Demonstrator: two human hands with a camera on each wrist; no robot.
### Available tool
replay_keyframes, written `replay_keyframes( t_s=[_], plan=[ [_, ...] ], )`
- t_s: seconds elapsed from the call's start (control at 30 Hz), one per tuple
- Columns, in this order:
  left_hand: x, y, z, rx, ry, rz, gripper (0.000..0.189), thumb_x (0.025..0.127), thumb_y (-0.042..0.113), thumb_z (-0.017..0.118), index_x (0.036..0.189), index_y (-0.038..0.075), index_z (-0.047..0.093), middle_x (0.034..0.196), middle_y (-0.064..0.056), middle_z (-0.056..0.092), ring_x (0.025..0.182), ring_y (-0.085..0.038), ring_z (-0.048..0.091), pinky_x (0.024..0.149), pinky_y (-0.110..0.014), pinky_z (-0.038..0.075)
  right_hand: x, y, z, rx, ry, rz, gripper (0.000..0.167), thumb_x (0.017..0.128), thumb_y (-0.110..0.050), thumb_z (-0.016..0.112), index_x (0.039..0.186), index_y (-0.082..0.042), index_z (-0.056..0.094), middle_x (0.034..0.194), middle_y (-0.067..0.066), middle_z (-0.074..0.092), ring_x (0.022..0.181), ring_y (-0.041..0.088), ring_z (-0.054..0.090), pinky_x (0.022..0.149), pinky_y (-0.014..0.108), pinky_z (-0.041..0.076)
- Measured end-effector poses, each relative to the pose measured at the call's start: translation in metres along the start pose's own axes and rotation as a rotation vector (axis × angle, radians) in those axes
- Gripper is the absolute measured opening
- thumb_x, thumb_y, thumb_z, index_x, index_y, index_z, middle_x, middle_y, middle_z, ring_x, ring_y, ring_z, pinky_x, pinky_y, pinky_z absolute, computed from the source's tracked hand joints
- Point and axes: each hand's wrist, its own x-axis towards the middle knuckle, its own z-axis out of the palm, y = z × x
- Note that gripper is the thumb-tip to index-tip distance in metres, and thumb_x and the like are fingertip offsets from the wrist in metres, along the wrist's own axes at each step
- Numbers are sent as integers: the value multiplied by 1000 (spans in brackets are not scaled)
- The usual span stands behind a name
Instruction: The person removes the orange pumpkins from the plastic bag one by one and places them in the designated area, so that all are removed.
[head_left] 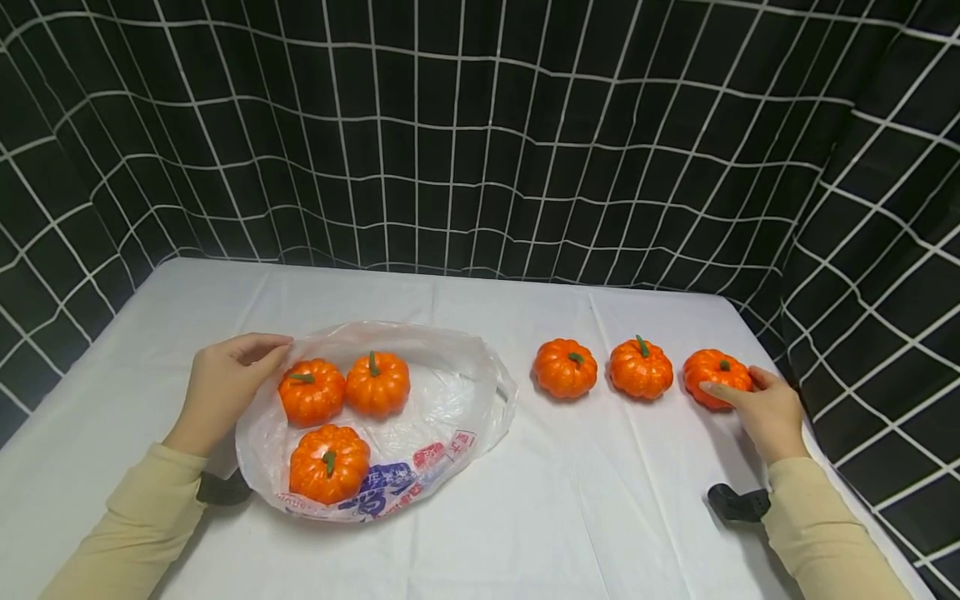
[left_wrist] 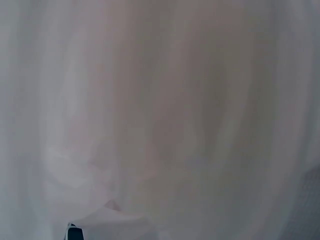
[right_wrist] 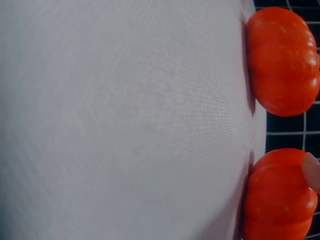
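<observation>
My left hand (head_left: 225,379) pinches the left rim of a thin white plastic bag (head_left: 442,400) with blue and red print. The bag lies spread with its mouth facing up, and three small orange pumpkins with green stems sit in its left part. At the right, my right hand (head_left: 772,408) grips the rightmost pumpkin (head_left: 712,373), thumb at the front and fingers behind; it appears to rest on the table. In the right wrist view the thumb (right_wrist: 312,172) touches this pumpkin. Blurred bag film fills the left wrist view, hiding the left fingers there.
Two more pumpkins, one in the middle (head_left: 641,371) and one nearer the bag (head_left: 565,371), stand in a row with the gripped one. A white cloth (head_left: 525,517) covers the table. Black curtains (head_left: 450,125) with a white grid enclose the back and sides.
</observation>
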Motion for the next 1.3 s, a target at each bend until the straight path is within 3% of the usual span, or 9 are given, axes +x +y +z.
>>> replay_keyframes(
  t_s=[0.37, 0.53, 0.63, 0.8, 0.97, 1.03, 1.1, 1.2, 1.3],
  plan=[
    [0, 0, -1, 8, 5, 8, 32, 97, 29, 65, 114, 3, 73, 112, -19, 74, 107, -34, 67, 93, -51, 55, -8, -3, 3, 34, 52, -27, 89, 92, -41, 67, 157, -2, 21, 160, 25, 26, 147, 42, 30, 119, 53, 29],
    [0, 0, -1, 5, 4, 11, 32, 97, 29, 64, 114, 3, 73, 112, -19, 74, 107, -35, 67, 94, -52, 55, -38, -27, 16, 159, 181, -135, 76, 91, -25, 72, 155, -12, 34, 161, 12, 35, 149, 27, 34, 121, 37, 31],
    [0, -1, 0, 7, 6, 11, 32, 97, 28, 65, 114, 3, 73, 112, -19, 74, 108, -35, 67, 94, -52, 54, -61, -48, 26, 203, 195, -221, 74, 88, -19, 76, 153, -14, 40, 158, 9, 41, 147, 23, 38, 117, 23, 34],
    [0, -1, 0, 8, 3, 8, 33, 97, 30, 64, 114, 3, 73, 113, -18, 74, 108, -34, 67, 92, -47, 57, -92, -78, 45, 233, 85, -366, 73, 86, -16, 79, 149, -9, 44, 154, 12, 46, 144, 25, 43, 107, 12, 38],
    [0, 0, -2, -7, 1, 1, 34, 97, 31, 64, 114, 4, 73, 113, -18, 74, 108, -33, 67, 83, -10, 50, -111, -100, 67, 282, -65, -469, 72, 83, -11, 80, 146, -3, 47, 151, 14, 49, 142, 29, 45, 102, 10, 42],
    [0, 0, -2, -7, 2, 2, 33, 97, 30, 64, 114, 3, 73, 113, -18, 74, 108, -33, 67, 84, -12, 52, -116, -107, 76, 298, -113, -495, 70, 83, -10, 80, 144, -2, 48, 149, 14, 50, 141, 29, 46, 103, 12, 42],
    [0, 0, -1, 0, 5, 8, 32, 97, 29, 65, 114, 3, 73, 113, -18, 73, 108, -34, 67, 89, -27, 58, -121, -114, 86, 313, -160, -504, 68, 83, -10, 80, 143, -2, 49, 148, 15, 50, 141, 28, 46, 105, 16, 42],
    [0, 1, -1, 1, 7, 11, 31, 97, 27, 65, 115, 2, 73, 113, -19, 73, 108, -34, 67, 94, -50, 55, -127, -123, 100, 331, -225, -509, 67, 83, -10, 80, 142, -3, 50, 148, 13, 51, 142, 26, 46, 108, 25, 42],
    [0, 0, 0, -10, 6, 6, 32, 97, 27, 64, 115, 2, 72, 114, -20, 73, 109, -35, 67, 95, -52, 54, -132, -132, 115, 329, -269, -518, 68, 80, -11, 83, 141, -5, 53, 147, 11, 52, 140, 26, 47, 107, 31, 44]
  ],
)
